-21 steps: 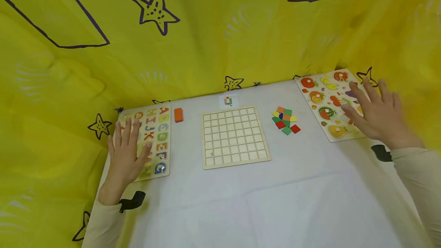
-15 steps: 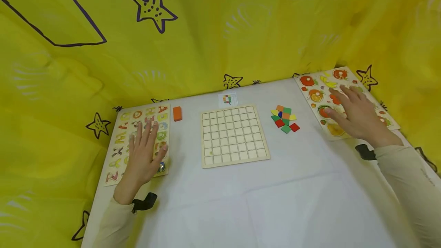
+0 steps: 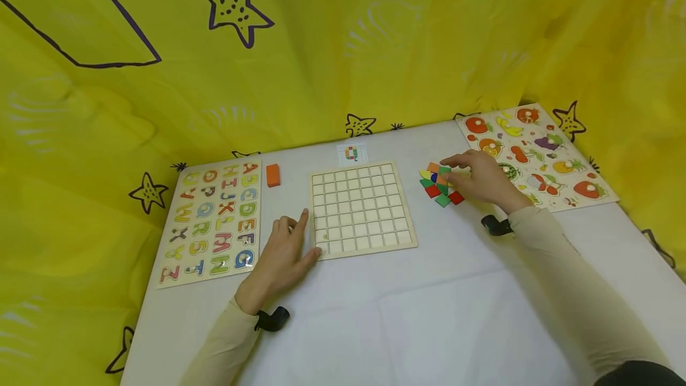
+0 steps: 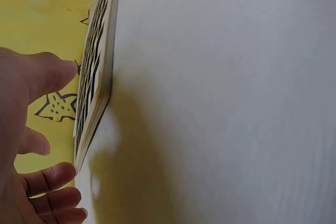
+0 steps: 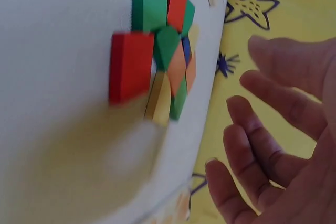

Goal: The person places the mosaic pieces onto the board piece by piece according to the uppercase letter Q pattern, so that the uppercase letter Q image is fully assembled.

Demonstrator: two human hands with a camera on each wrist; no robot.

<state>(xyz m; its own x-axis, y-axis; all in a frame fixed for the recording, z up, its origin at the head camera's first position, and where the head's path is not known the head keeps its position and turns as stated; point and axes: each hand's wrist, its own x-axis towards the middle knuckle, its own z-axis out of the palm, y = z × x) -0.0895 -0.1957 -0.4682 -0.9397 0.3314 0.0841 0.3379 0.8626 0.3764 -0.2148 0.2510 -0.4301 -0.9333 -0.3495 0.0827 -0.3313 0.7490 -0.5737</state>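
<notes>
A pale wooden grid board (image 3: 364, 210) lies in the middle of the white table. My left hand (image 3: 284, 255) is at its left side, with the thumb at the near-left corner and the index finger close to the left edge. In the left wrist view, its thumb and fingers are apart and hold nothing. A cluster of flat coloured blocks (image 3: 442, 201) in red, green, orange, yellow and blue lies right of the board. Over it hovers my right hand (image 3: 479, 179), partly covering the blocks in the head view. The right wrist view shows its fingers bent loosely beside the blocks, gripping none.
An alphabet puzzle board (image 3: 209, 219) lies at the left, with an orange block (image 3: 273, 175) beside it. A fruit puzzle board (image 3: 536, 159) lies at the right. Behind the grid is a small pattern card (image 3: 351, 153), before a yellow curtain (image 3: 311, 46).
My left hand has moved right from above the alphabet board to the grid board's edge. My right hand has moved left from the fruit puzzle to the coloured blocks.
</notes>
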